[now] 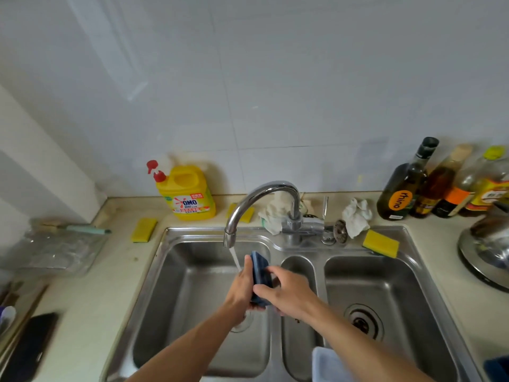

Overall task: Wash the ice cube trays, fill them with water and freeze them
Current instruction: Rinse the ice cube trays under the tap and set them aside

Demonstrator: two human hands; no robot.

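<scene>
Over the left basin of the sink (176,285), the water stream (235,259) falls just left of the dark blue ice cube tray (261,272). The tray stands on edge, long axis pointing away from the person. The left hand (242,288) grips its left face and the right hand (286,293) pinches its right, both equally near.

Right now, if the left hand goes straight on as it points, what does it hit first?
Likely the water stream, then the faucet spout beyond it; the left hand, gripping the blue ice tray, points at them. Depth is unclear.
</scene>
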